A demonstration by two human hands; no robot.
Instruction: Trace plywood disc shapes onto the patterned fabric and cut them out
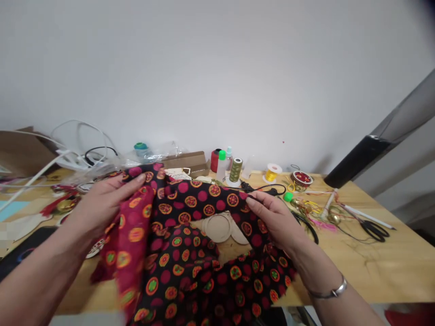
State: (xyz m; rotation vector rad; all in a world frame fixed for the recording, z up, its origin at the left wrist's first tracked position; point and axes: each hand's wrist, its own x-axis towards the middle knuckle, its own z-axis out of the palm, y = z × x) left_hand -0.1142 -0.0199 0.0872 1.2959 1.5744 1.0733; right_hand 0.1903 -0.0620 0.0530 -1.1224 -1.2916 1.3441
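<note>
while the left hand [105, 194] and right hand [277, 219] pinch the black-and-magenta patterned cloth [190, 201] between their fingers above the pale wooden worktop [360, 271], gentle tension serves best — level hands keep its upper edge from stretching.

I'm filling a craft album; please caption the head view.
Two hands, left and right, hold patterned fabric above a wooden worktable scattered with craft supplies.

Plain pale grey wall [217, 81] behind a light wooden tabletop [367, 267], evenly lit.
</note>
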